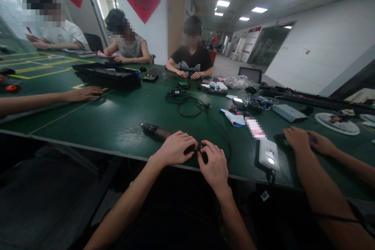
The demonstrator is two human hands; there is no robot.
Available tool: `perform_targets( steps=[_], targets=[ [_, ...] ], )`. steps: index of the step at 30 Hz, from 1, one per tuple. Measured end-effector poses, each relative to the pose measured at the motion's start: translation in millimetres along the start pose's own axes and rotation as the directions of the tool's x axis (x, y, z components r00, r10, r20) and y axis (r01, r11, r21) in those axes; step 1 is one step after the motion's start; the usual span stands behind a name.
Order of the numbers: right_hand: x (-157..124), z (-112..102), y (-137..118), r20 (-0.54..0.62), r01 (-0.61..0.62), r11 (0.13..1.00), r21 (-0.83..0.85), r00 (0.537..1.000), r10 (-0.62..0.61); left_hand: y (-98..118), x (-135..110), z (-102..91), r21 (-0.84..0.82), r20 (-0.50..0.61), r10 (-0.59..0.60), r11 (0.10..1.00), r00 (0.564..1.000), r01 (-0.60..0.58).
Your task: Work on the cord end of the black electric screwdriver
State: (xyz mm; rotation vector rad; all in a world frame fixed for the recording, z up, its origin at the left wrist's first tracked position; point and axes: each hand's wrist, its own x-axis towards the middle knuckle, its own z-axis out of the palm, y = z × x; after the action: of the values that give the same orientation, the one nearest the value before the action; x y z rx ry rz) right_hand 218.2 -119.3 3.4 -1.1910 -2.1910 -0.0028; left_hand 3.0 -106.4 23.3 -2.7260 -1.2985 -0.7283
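Long dark-green worktable fills the room, people seated round it. At its near edge the left hand and right hand meet, fingertips of both pinched shut on a small black part. A dark cylindrical tool lies just behind the left hand; a white flat device lies to the right.

Left hand and right hand pinch a small black component on a dark green table; dark cylindrical tool at ten o'clock, coiled black cable at twelve, white rectangular device at three.
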Motion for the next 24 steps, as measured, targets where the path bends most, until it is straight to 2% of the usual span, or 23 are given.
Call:
perform_targets(
  steps=[3, 10, 17, 24],
  targets=[
    [0.2, 0.3, 0.1, 0.001, -0.004, 1.000, -0.001, 1.000, 0.004, 1.4, -0.8, -2.7, -0.010, 0.009, 0.011, 1.000, 1.000, -0.011],
    [-0.2, 0.9, -0.5, 0.005, -0.006, 1.000, -0.001, 1.000, 0.006, -1.9, 0.3, 5.1, 0.030, -0.014, -0.041, 0.999, 0.999, 0.041],
    [0.1, 0.2, -0.6, 0.005, -0.011, 1.000, -0.005, 1.000, 0.011, 1.4, -0.7, -1.9, 0.013, -0.006, 0.000, 1.000, 1.000, 0.000],
    [0.3, -0.5, -0.6, 0.007, -0.007, 1.000, -0.001, 1.000, 0.007, -1.7, 1.8, 6.9, 0.046, -0.027, -0.046, 0.998, 0.999, 0.048]
  ],
)
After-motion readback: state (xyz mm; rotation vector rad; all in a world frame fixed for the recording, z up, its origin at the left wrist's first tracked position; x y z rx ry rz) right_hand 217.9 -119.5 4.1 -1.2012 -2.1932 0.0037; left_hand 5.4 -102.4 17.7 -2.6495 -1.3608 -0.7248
